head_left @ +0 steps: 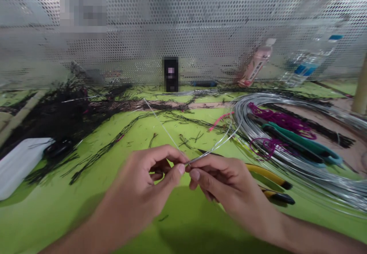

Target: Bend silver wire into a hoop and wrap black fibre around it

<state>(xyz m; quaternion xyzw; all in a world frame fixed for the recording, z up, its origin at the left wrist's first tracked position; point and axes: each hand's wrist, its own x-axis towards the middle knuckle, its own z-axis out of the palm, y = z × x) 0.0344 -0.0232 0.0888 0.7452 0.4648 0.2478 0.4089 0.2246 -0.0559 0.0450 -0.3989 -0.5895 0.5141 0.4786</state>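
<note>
Thin silvery wire (218, 144) is pinched between the fingertips of both hands above the green tabletop (137, 219). My left hand (156, 177) closes thumb and forefinger on it, and one straight length runs up and away to the left. Against those fingertips, my right hand (222, 179) pinches the same wire, from which two strands curve up to the right. The exact point where the strands meet is hidden by the fingers. Beneath and beside my right hand lie pliers with yellow and black handles (269, 175), partly covered by it.
At right lies a large coil of silvery wire (243, 112), with purple cord (283, 122) and a green-handled tool (301, 141) on it. Dark wire bundles (65, 112) spread at left near a white box (23, 162). A pink bottle (256, 62) and a clear bottle (312, 61) lean against a perforated metal panel (212, 13).
</note>
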